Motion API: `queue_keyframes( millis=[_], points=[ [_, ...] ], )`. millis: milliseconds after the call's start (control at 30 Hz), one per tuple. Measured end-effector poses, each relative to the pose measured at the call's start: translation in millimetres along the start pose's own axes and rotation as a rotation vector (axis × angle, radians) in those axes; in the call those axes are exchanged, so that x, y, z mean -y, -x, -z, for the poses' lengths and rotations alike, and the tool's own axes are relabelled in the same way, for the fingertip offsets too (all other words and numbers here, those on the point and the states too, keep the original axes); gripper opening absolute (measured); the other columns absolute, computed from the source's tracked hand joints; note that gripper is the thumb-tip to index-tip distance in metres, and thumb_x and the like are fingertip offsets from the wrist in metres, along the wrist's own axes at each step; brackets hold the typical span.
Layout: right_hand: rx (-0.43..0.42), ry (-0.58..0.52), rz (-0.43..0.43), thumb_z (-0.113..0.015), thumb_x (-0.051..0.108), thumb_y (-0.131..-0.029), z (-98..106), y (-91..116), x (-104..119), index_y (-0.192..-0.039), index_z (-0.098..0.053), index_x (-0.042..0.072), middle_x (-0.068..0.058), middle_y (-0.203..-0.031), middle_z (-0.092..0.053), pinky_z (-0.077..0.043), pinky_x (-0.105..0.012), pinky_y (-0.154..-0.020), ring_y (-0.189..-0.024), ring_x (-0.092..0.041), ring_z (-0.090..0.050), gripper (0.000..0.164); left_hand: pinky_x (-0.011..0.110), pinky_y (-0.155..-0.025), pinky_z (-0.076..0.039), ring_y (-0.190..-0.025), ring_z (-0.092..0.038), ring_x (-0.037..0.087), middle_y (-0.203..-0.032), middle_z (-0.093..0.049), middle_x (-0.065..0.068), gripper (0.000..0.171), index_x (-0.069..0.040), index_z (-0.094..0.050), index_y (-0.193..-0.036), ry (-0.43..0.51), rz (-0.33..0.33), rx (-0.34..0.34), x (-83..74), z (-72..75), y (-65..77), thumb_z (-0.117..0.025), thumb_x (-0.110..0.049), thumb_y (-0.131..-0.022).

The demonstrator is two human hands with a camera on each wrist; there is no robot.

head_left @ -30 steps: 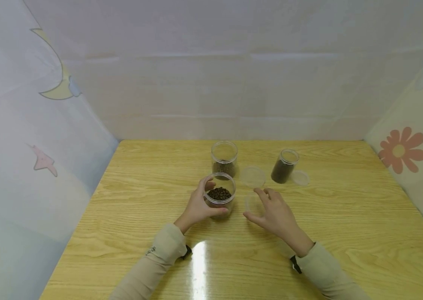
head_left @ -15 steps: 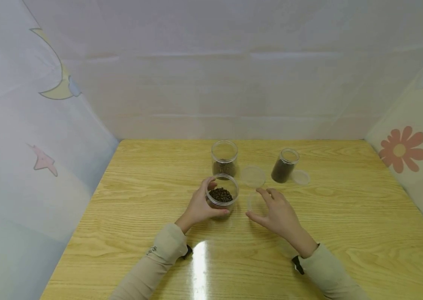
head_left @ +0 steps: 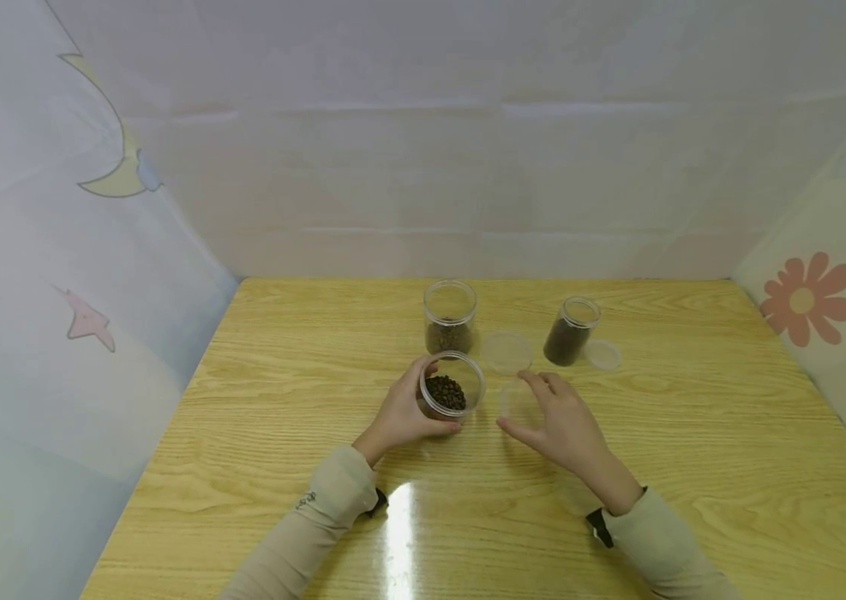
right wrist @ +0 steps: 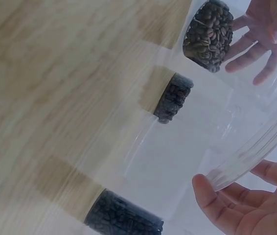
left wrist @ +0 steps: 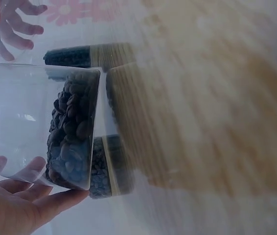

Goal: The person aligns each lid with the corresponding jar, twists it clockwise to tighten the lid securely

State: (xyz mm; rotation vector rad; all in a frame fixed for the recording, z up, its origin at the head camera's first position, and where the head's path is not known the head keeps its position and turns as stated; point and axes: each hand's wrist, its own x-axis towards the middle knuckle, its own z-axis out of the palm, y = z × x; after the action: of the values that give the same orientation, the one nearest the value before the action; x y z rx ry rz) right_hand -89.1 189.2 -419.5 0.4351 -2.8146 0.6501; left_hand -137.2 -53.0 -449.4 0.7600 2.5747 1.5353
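Note:
My left hand grips a clear round jar, part filled with coffee beans. Lifted just off the table, the jar leans with its uncovered mouth toward the right. In the left wrist view, fingers and thumb of the left hand wrap the jar wall, and the beans lie sloped at its bottom. Beside the jar, my right hand pinches a clear round lid by its edge. The right wrist view shows this lid between thumb and fingers of the right hand.
Behind the held jar stands another clear jar with a low layer of dark beans. A clear lid lies beside it. Farther right are a narrower jar of dark beans and a small lid. All stand on the wooden table.
The held jar has shifted slightly right and tipped more toward the right. My right hand has drifted a little to the right with the lid.

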Motion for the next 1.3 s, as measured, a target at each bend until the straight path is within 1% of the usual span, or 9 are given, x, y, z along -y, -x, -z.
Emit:
queue_keyframes(
  millis=[200,433,633,767,900,1033,1167,1300],
  points=[
    [-0.009,-0.021,0.009,-0.074,0.039,-0.074,4.9,-2.1,2.4,-0.125,-0.051,0.001,-0.024,-0.111,-0.053,-0.049,-0.053,-0.072,-0.096,-0.041,-0.053,0.068,0.048,-0.096,-0.039,-0.117,-0.047,0.035,-0.128,-0.048,0.022,0.094,-0.01,-0.036,-0.136,-0.024,-0.003,-0.002,-0.7,0.5,-0.7,-0.089,-0.022,-0.058],
    [-0.042,-0.028,0.029,-0.076,0.037,-0.072,8.1,-4.5,3.9,-0.126,-0.051,0.001,-0.028,-0.114,-0.051,-0.047,-0.055,-0.075,-0.101,-0.044,-0.051,0.07,0.047,-0.095,-0.04,-0.117,-0.046,0.034,-0.128,-0.047,0.021,0.094,-0.011,-0.037,-0.135,-0.029,-0.004,0.003,-1.5,0.7,-0.4,-0.089,-0.021,-0.058],
    [-0.06,-0.033,0.05,-0.077,0.038,-0.071,11.0,-7.1,5.9,-0.127,-0.05,0.003,-0.026,-0.115,-0.051,-0.047,-0.055,-0.077,-0.102,-0.043,-0.051,0.071,0.047,-0.095,-0.04,-0.117,-0.046,0.032,-0.128,-0.048,0.019,0.093,-0.011,-0.037,-0.135,-0.045,-0.005,0.006,-2.4,0.6,-0.3,-0.089,-0.021,-0.058],
    [-0.062,-0.04,0.072,-0.077,0.038,-0.072,12.9,-8.6,8.3,-0.127,-0.05,0.003,-0.025,-0.115,-0.051,-0.046,-0.055,-0.077,-0.102,-0.042,-0.051,0.071,0.049,-0.096,-0.039,-0.117,-0.046,0.032,-0.128,-0.049,0.019,0.093,-0.009,-0.038,-0.135,-0.074,-0.021,0.006,-3.5,0.6,-0.4,-0.089,-0.023,-0.058],
    [-0.068,-0.052,0.098,-0.077,0.037,-0.071,14.1,-10.7,12.0,-0.128,-0.049,0.004,-0.024,-0.115,-0.051,-0.046,-0.055,-0.078,-0.101,-0.042,-0.052,0.071,0.049,-0.095,-0.039,-0.115,-0.047,0.031,-0.126,-0.05,0.014,0.093,-0.008,-0.039,-0.134,-0.108,-0.045,0.002,-3.5,-0.1,-1.4,-0.089,-0.025,-0.058],
    [-0.071,-0.065,0.129,-0.077,0.036,-0.072,13.7,-13.3,15.7,-0.128,-0.049,0.005,-0.02,-0.113,-0.052,-0.047,-0.052,-0.076,-0.098,-0.038,-0.053,0.07,0.047,-0.095,-0.04,-0.114,-0.048,0.03,-0.124,-0.052,0.01,0.093,-0.007,-0.039,-0.133,-0.134,-0.063,-0.004,-2.8,-0.8,-2.2,-0.089,-0.025,-0.057],
    [-0.076,-0.066,0.159,-0.077,0.036,-0.072,12.6,-16.0,18.7,-0.128,-0.049,0.005,-0.019,-0.113,-0.053,-0.047,-0.051,-0.075,-0.097,-0.036,-0.053,0.07,0.046,-0.096,-0.04,-0.115,-0.049,0.029,-0.125,-0.051,0.008,0.093,-0.008,-0.039,-0.134,-0.16,-0.077,-0.005,-2.7,-1.3,-2.7,-0.089,-0.026,-0.057],
    [-0.079,-0.071,0.178,-0.078,0.037,-0.071,11.9,-19.2,22.6,-0.128,-0.049,0.005,-0.02,-0.114,-0.053,-0.047,-0.051,-0.077,-0.099,-0.036,-0.053,0.071,0.045,-0.096,-0.04,-0.116,-0.048,0.029,-0.127,-0.051,0.006,0.092,-0.009,-0.039,-0.134,-0.165,-0.082,0.007,-4.2,-1.6,-3.8,-0.088,-0.026,-0.058]
  ],
)
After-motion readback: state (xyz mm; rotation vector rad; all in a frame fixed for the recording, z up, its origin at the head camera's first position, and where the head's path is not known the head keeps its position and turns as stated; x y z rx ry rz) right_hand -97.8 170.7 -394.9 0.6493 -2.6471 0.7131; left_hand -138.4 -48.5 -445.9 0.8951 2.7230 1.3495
